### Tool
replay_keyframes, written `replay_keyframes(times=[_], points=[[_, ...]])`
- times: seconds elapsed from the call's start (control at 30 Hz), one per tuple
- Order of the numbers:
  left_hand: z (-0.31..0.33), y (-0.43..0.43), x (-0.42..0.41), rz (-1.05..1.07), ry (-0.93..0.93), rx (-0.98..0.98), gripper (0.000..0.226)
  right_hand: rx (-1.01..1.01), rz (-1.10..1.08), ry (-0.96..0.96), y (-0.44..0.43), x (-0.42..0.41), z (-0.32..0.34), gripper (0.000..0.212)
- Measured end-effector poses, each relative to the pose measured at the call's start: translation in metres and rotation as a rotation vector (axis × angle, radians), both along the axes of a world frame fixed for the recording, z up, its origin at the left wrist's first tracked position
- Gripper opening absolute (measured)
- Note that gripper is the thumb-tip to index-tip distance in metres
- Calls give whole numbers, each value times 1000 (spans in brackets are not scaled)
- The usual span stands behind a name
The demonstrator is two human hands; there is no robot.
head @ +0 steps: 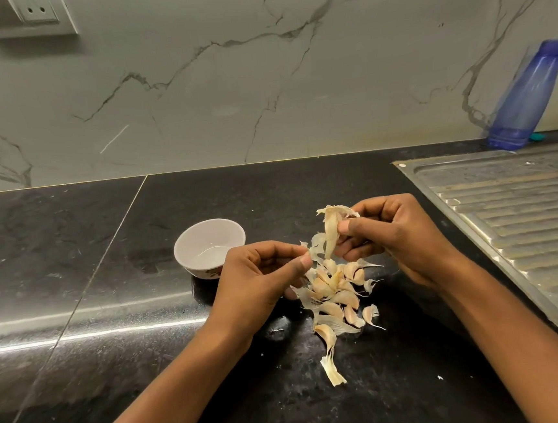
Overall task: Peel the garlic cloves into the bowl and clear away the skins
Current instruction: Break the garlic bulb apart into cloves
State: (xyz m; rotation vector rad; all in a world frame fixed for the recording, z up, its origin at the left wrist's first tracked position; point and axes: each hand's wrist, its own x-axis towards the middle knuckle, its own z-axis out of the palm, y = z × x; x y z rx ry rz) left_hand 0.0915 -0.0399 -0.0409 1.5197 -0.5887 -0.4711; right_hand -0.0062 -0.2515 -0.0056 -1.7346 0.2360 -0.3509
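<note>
My right hand (397, 234) pinches a garlic clove (331, 230) between thumb and fingers, held up above the counter. A strip of papery skin (314, 249) runs from the clove down to my left hand (263, 276), which pinches its end. Below both hands lies a pile of several unpeeled cloves and loose skins (335, 294) on the black counter. One clove with a long tail of skin (328, 352) lies nearest me. A small white bowl (186, 244) stands left of the pile, with nothing visible inside.
A steel sink drainboard (513, 211) takes up the right side. A blue plastic bottle (527, 95) stands at the back right against the marble wall. A wall socket (34, 11) sits at the top left. Black counter (73, 263) stretches to the left.
</note>
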Motion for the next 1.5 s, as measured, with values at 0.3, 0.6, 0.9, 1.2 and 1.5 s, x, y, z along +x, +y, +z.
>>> replay_keyframes(times=[0.3, 0.6, 0.9, 1.2, 1.5], points=[[0, -2, -4, -15, -66, 18, 38, -36, 62, 74, 7, 0, -2, 12], [-1, -2, -3, -17, -106, -43, 22, -43, 155, 133, 18, 1, -7, 11], [-3, -1, -3, -38, -234, -9, 15, -78, 155, 149, 21, 0, -6, 9], [-3, -2, -3, -11, -240, -11, 13, -172, 46, 46, 25, 6, -13, 16], [-3, -3, -1, 21, -129, -46, 12, -37, 100, 71, 21, 4, -8, 22]])
